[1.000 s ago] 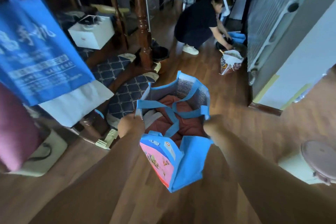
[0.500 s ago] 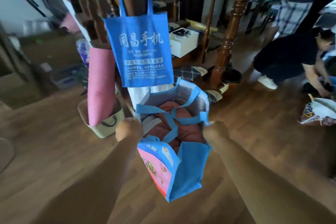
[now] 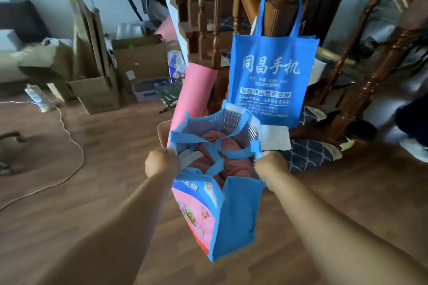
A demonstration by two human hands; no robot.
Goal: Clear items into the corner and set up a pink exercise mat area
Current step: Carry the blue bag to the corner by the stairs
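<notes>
I carry a blue and pink insulated tote bag (image 3: pixel 234 215) above the wooden floor, held between both hands. My left hand (image 3: pixel 162 162) grips its left rim and my right hand (image 3: pixel 269 165) grips its right rim. The bag hangs open, with reddish-pink cloth (image 3: pixel 222 164) and its loose blue straps inside. Just beyond it a rolled pink exercise mat (image 3: pixel 194 92) stands upright in a beige basket (image 3: pixel 162 132) by the stair post.
A blue tote with white lettering (image 3: pixel 271 81) hangs on the wooden newel post (image 3: pixel 283 4). Cardboard boxes (image 3: pixel 97 95) and a plastic crate (image 3: pixel 150 88) crowd the back-left corner. A white cord (image 3: pixel 69 136) trails over the floor. A person's leg and shoe (image 3: pixel 414 141) show at the right edge.
My view has swung left and moved closer to the staircase: the hanging blue tote and pink mat are nearer, the corner boxes have appeared. Both hands keep hold of the bag.
</notes>
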